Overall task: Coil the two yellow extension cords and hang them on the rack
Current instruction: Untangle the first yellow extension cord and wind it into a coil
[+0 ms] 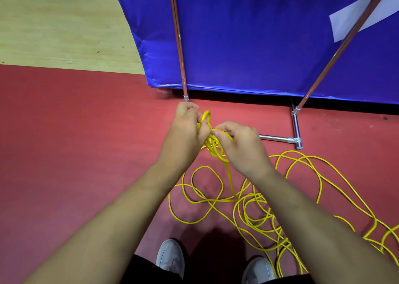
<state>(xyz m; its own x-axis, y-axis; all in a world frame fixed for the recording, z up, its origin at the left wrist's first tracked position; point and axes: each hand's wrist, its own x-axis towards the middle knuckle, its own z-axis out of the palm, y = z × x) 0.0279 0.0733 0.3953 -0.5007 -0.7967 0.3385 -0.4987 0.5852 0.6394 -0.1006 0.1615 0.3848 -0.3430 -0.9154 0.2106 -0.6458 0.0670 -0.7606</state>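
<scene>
Head view: at centre, the left hand [187, 130] clenches its grip round a small coil of yellow cord [212, 148], one loop poking up toward 12 o'clock. The right hand [239, 143], at its 3 o'clock, pinches the same coil. A strand drops toward 6 o'clock into loose yellow loops [259, 208] sprawled on the red floor [75, 132] around 5 o'clock. The rack [296, 130] stands at 2 o'clock before a blue cover [259, 35].
</scene>
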